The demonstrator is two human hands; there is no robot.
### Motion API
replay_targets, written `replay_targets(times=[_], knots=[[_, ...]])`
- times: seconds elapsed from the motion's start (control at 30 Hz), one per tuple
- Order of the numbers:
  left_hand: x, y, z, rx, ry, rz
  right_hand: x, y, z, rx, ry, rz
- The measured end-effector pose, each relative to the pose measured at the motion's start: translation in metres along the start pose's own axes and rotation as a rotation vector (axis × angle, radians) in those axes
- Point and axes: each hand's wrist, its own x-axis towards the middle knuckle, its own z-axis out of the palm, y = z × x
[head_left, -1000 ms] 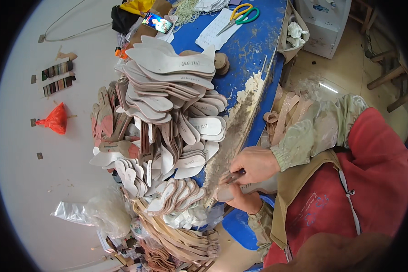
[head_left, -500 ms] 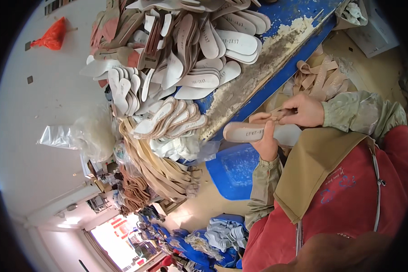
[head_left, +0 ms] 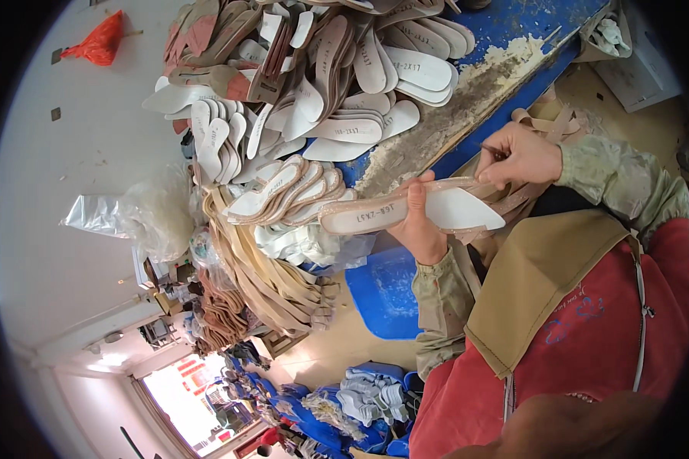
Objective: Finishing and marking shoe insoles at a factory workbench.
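My left hand (head_left: 419,233) grips a long white shoe insole (head_left: 455,208) with a tan rim, its thumb over the upper face and its fingers hidden underneath. The rounded heel end points left and the narrow toe end points toward my apron. At the insole's far edge, near the toe part, my right hand (head_left: 519,157) is closed, its fingertips pinched at the rim. A thin dark tool (head_left: 496,152) pokes out between those fingers; its kind is unclear. Tan strips (head_left: 517,200) hang behind the toe end, partly hidden by the insole.
Piles of white and brown insoles (head_left: 352,130) cover the blue, glue-crusted table (head_left: 467,96). Tan-rimmed insoles (head_left: 283,187) lie nearer, above hanging beige strips (head_left: 253,275). A blue stool-like surface (head_left: 383,298) stands below my left hand. A grey box (head_left: 639,73) is at far right.
The insole has shifted left and turned, so more of its toe part shows. My right hand has moved slightly up, to the rim nearer the toe, apart from my left fingers.
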Motion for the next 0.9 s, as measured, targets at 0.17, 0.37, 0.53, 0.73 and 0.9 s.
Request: replay_targets(times=[0.17, 0.37, 0.53, 0.73, 0.9], knots=[[0.002, -0.001, 0.02, 0.012, 0.018, 0.024, -0.023, -0.007, 0.01, 0.081, 0.107, 0.111], [-0.001, 0.002, 0.03, 0.07, -0.006, 0.125, -0.025, 0.008, 0.003, 0.167, 0.028, 0.161], [-0.003, -0.005, 0.031, 0.182, -0.12, 0.141, -0.034, 0.002, -0.004, -0.144, 0.076, 0.17], [-0.001, 0.037, 0.039, -0.397, -0.507, 0.076, -0.017, -0.037, 0.01, -0.191, -0.051, -0.035], [0.009, 0.016, -0.008, -0.689, -0.499, -0.162, 0.004, -0.033, 0.02, -0.444, 0.103, -0.297]])
